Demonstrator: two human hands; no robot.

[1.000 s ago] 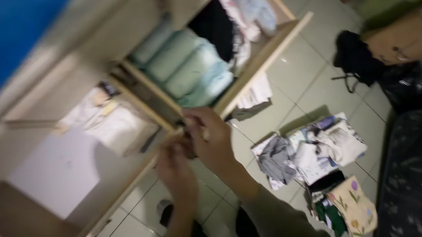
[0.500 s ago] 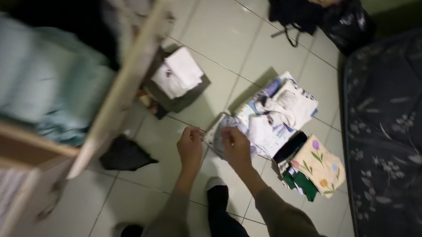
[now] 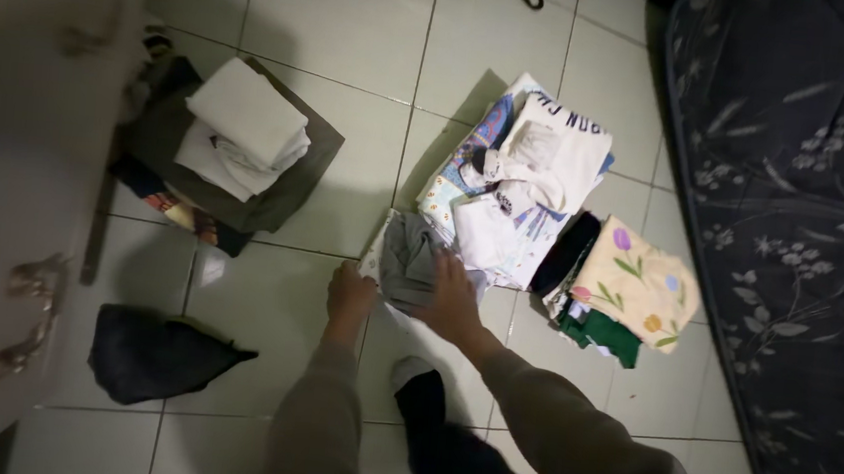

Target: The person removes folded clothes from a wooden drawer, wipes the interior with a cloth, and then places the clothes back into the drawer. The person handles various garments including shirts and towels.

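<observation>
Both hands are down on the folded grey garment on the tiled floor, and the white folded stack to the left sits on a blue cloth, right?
Not quite. In the head view both hands, left hand and right hand, are on the folded grey garment on the tiled floor, but the white folded stack sits on a dark olive-brown cloth, not a blue one.

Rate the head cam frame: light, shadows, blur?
Head view: dim, uneven light, brightest on the floor tiles; soft shadows beside the white folded stack. The cabinet at left is smeared by motion blur, its handles streaked. Left hand and right hand on the grey garment are fairly sharp; the dark mattress loses detail.
</observation>
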